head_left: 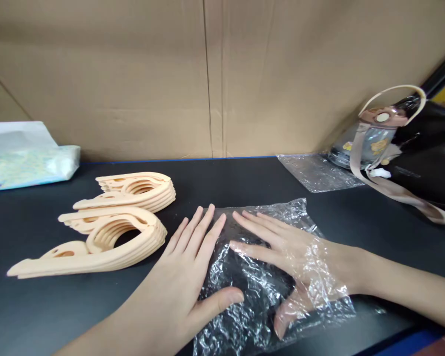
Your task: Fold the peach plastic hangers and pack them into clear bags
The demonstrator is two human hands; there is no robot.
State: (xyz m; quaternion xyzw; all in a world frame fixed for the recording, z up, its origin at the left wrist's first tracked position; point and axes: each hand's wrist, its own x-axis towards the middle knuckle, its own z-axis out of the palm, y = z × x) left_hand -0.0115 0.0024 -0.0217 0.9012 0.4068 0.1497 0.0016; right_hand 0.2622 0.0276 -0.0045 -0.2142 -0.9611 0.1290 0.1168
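Clear bag (252, 291) blurring splayed right hand (296, 257) inside, left hand (185, 277) flat, pressing its edge

right hand (300, 262): veiled by plastic bag (244, 301) | black bag (430, 163): cut by right edge | tissue pack (22, 158): cut left

One head-worn camera looks forward and down, close over the black tabletop (244, 183), facing the cardboard wall (133, 74) at its far edge; the left hand (185, 282) and right hand (300, 257) fill the lower frame, nearest the lens
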